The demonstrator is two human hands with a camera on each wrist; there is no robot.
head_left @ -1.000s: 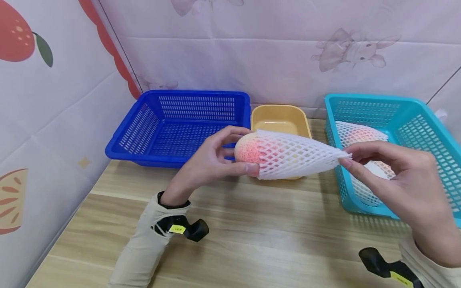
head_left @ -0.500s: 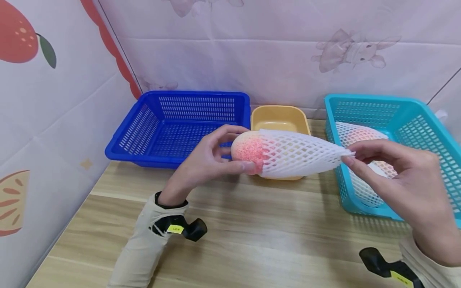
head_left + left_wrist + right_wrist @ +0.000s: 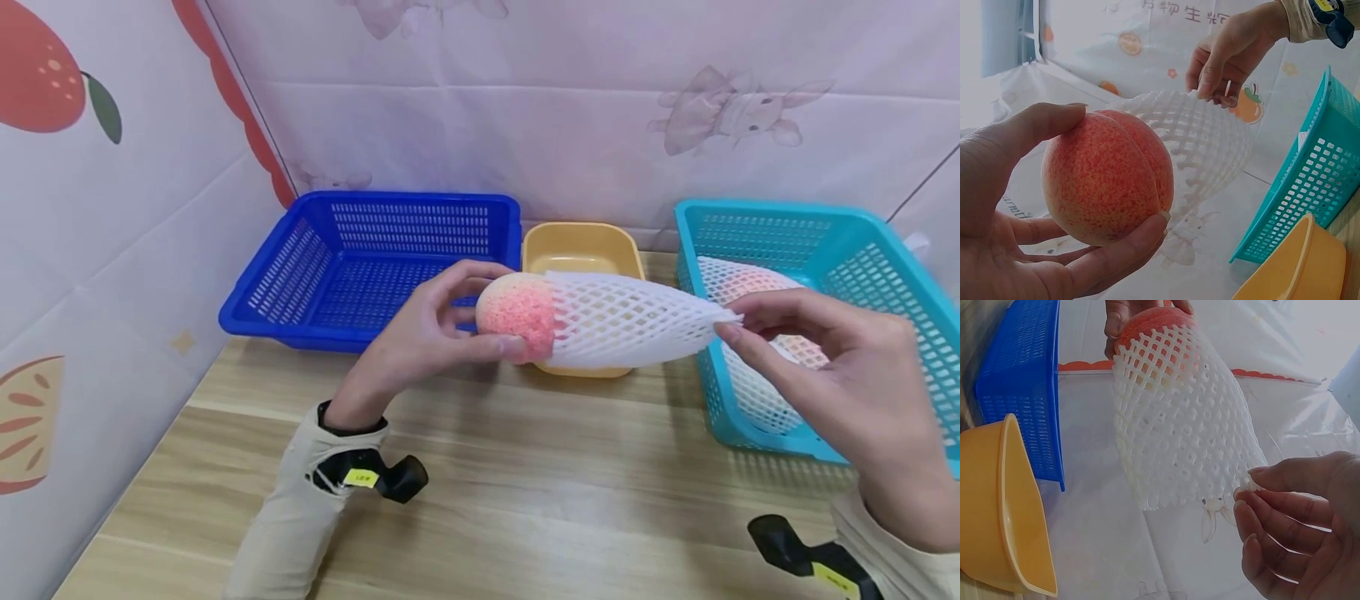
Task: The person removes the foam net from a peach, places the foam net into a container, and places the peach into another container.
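Note:
My left hand (image 3: 423, 337) grips a pink and cream peach (image 3: 513, 317) between thumb and fingers, above the table. A white foam net sleeve (image 3: 633, 321) covers the peach's right part and stretches off to the right. My right hand (image 3: 847, 367) pinches the sleeve's far end between thumb and forefinger. In the left wrist view much of the peach (image 3: 1107, 178) shows bare, its crease facing the camera. The right wrist view shows the net (image 3: 1185, 425) hanging loose between the peach and my right hand (image 3: 1300, 519).
A blue basket (image 3: 360, 337) stands at the back left with nothing in it. Beside it is a yellow bin (image 3: 581, 233), partly behind the sleeve. The teal basket (image 3: 787, 208) on the right holds net-wrapped peaches (image 3: 750, 279). Wooden tabletop (image 3: 562, 500) lies in front.
My left hand has moved slightly left with the peach. More of its pink skin shows out of the sleeve, whose end my right hand keeps pinched and has shifted slightly right.

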